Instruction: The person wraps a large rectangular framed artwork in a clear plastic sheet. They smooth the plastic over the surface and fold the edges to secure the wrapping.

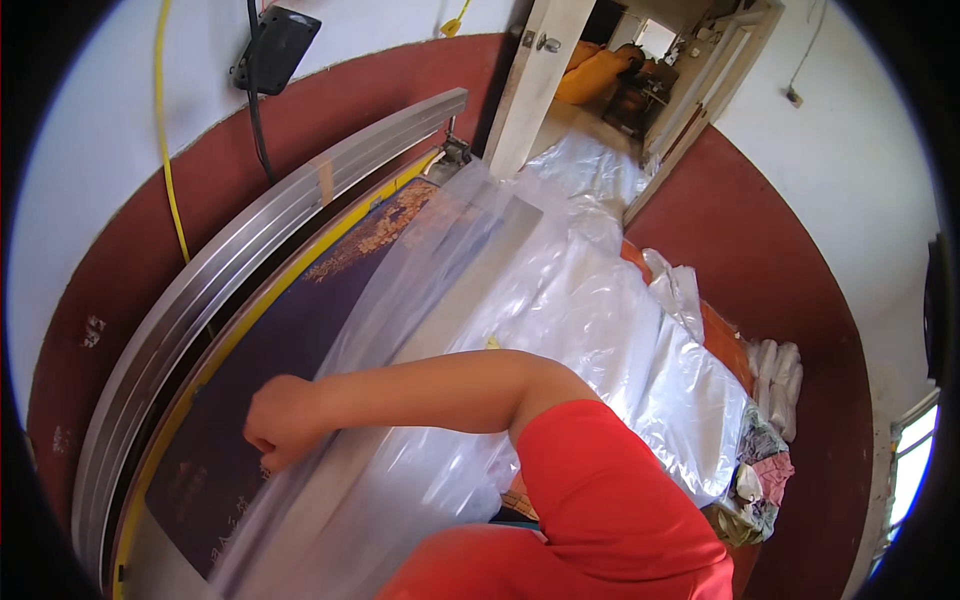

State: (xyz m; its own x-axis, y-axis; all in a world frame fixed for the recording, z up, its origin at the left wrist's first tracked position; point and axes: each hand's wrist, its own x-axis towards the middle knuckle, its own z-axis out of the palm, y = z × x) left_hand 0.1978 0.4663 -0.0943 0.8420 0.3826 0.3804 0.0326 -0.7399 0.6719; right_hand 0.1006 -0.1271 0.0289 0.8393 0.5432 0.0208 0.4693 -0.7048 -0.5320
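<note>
Grip: the right hand [280, 420] was seen closed into a fist at the near edge of the clear plastic sheet [470, 300]; the film appeared to be pinched in it, though the fingertips were hidden under the knuckles, so how firmly could not be told.
Right arm: it was stretched across the body from the red sleeve [610, 500], the forearm laid over the sheet.
Left hand: it was not shown anywhere in the view, so nothing could be said of its hold.
Sheet position: the plastic was spread in a long band from the lower edge up toward the open door [530, 90], one edge lying over the dark printed panel [260, 350], the rest draped in folds to the right.
Panel: it was laid flat beside a long grey metal rail [250, 240], with a yellow strip [300, 270] running between the two.
Surroundings: a heap of folded cloth and white bundles [770, 400] was seen at the right, against the red lower wall [800, 250]; a black box with a cable [275, 45] was fixed on the white wall above.
Step judged: the film edge was probably being drawn or smoothed along the panel's border.
Next move calls for: an even pull kept parallel to the rail, so that the thin film would be neither creased nor torn.
</note>
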